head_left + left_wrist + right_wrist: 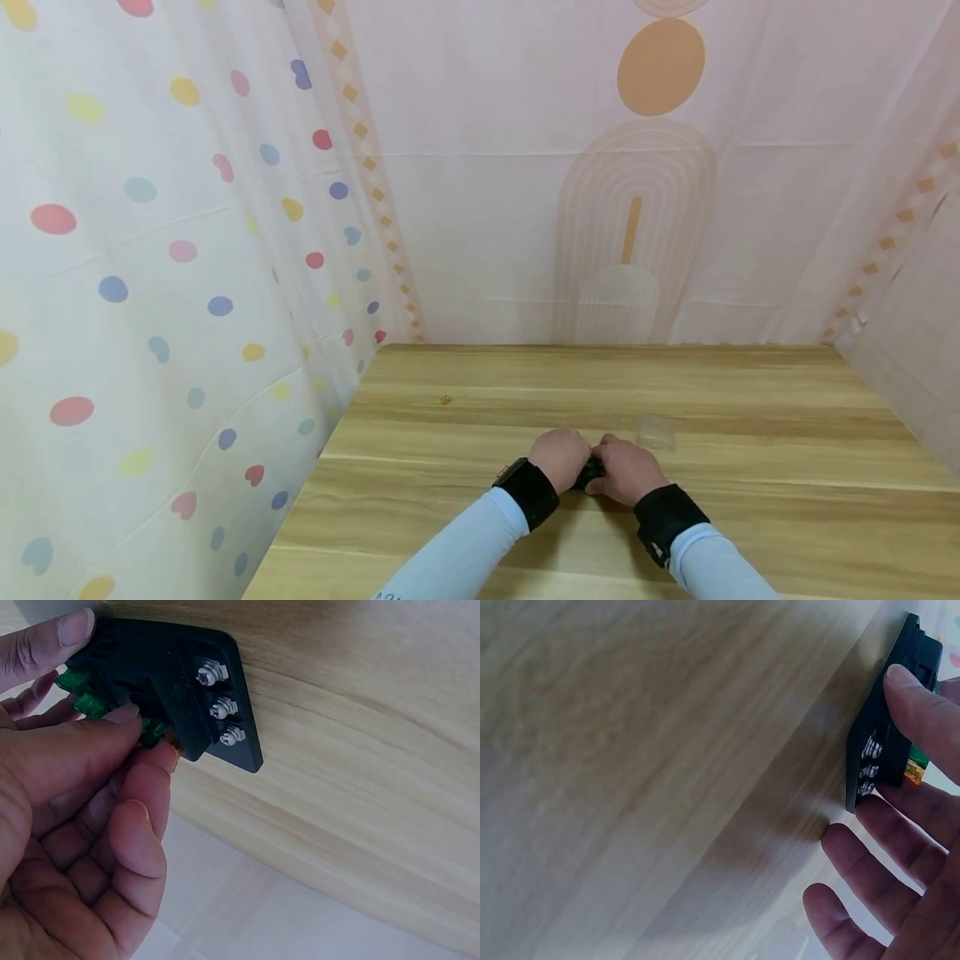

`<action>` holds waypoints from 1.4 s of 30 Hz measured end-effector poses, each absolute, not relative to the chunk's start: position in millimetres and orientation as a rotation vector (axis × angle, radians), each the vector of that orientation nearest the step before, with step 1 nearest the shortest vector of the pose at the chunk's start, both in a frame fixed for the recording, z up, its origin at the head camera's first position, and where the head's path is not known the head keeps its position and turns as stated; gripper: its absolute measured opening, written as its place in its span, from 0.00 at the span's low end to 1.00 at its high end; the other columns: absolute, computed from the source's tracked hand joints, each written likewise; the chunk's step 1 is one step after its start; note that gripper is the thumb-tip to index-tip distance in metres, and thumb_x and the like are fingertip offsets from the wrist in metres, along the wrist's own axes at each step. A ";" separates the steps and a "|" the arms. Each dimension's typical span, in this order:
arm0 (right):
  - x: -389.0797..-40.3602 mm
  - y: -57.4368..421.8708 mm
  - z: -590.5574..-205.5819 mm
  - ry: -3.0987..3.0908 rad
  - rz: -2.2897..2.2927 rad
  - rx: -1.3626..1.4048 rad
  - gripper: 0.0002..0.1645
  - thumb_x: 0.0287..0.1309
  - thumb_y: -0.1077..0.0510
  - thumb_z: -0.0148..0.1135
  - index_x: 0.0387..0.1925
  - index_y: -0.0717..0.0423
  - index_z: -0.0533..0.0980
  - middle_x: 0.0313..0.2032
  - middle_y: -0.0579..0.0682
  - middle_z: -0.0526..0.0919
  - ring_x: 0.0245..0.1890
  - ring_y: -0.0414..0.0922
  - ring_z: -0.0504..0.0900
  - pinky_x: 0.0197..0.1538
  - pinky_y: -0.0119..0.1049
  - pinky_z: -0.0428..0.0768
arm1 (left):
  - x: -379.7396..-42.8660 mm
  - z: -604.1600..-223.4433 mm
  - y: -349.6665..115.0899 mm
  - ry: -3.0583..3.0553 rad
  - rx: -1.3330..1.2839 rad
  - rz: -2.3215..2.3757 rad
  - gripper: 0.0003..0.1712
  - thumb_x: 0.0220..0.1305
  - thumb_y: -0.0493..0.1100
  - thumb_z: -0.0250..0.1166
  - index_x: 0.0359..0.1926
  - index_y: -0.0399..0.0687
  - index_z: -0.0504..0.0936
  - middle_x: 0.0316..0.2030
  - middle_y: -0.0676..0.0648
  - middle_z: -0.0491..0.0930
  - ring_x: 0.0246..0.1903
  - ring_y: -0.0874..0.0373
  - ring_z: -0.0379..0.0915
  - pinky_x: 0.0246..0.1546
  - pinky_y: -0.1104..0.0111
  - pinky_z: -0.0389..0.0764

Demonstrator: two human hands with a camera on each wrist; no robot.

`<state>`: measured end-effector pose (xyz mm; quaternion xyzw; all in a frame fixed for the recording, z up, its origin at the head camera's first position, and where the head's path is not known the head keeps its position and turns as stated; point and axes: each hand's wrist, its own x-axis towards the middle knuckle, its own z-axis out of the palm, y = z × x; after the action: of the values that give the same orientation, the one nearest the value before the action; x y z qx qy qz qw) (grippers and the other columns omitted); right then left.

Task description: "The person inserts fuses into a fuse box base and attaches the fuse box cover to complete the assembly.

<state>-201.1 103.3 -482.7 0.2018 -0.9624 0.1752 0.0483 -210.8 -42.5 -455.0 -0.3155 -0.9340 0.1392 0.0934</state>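
Observation:
My right hand (630,471) grips a black fuse block (176,697), thumb on its upper face in the right wrist view. Silver screw terminals (223,709) line one side of the block. Green blade fuses (90,705) stand in it, and an orange fuse (913,771) shows near its end. My left hand (561,458) pinches a green fuse (152,731) at the block between thumb and forefinger. Whether this fuse is fully seated is hidden by the fingers. In the head view, both hands cover most of the block, just above the wooden table.
A clear plastic cover (656,433) lies on the wooden table (750,392), just beyond my right hand. Farther back on the left is a small orange piece (446,400). Curtains (480,208) hang behind the table and along its left side.

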 end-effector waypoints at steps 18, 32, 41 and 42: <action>-203.5 104.1 -484.5 -2.920 0.558 0.603 0.18 0.37 0.53 0.83 0.33 0.50 0.84 0.31 0.45 0.75 0.28 0.43 0.75 0.32 0.41 0.77 | -209.1 -449.9 -39.2 -2.778 -0.972 0.448 0.06 0.61 0.44 0.72 0.28 0.56 0.85 0.27 0.56 0.82 0.28 0.66 0.77 0.28 0.76 0.77; -200.5 103.2 -479.9 -2.917 0.544 0.624 0.20 0.38 0.53 0.83 0.35 0.54 0.84 0.31 0.46 0.75 0.28 0.44 0.76 0.31 0.42 0.77 | -217.2 -449.4 -43.6 -2.823 -1.024 0.391 0.06 0.63 0.41 0.70 0.28 0.54 0.85 0.26 0.56 0.82 0.26 0.66 0.76 0.27 0.76 0.77; -201.7 103.2 -484.2 -2.906 0.547 0.635 0.22 0.38 0.53 0.83 0.38 0.55 0.85 0.30 0.45 0.75 0.27 0.43 0.75 0.31 0.41 0.77 | -216.6 -450.0 -44.9 -2.808 -1.062 0.421 0.05 0.63 0.41 0.70 0.29 0.55 0.86 0.26 0.56 0.82 0.27 0.66 0.76 0.28 0.76 0.77; -201.5 103.2 -484.1 -2.905 0.557 0.636 0.22 0.38 0.53 0.83 0.38 0.55 0.85 0.30 0.46 0.75 0.27 0.43 0.75 0.31 0.42 0.77 | -216.6 -450.3 -44.9 -2.804 -1.065 0.419 0.05 0.63 0.41 0.70 0.29 0.55 0.86 0.26 0.56 0.82 0.27 0.66 0.76 0.28 0.76 0.77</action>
<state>-201.5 103.2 -484.1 0.2100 -0.9585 0.1839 0.0582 -216.6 -44.9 -450.3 -0.3510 -0.9244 0.1380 0.0565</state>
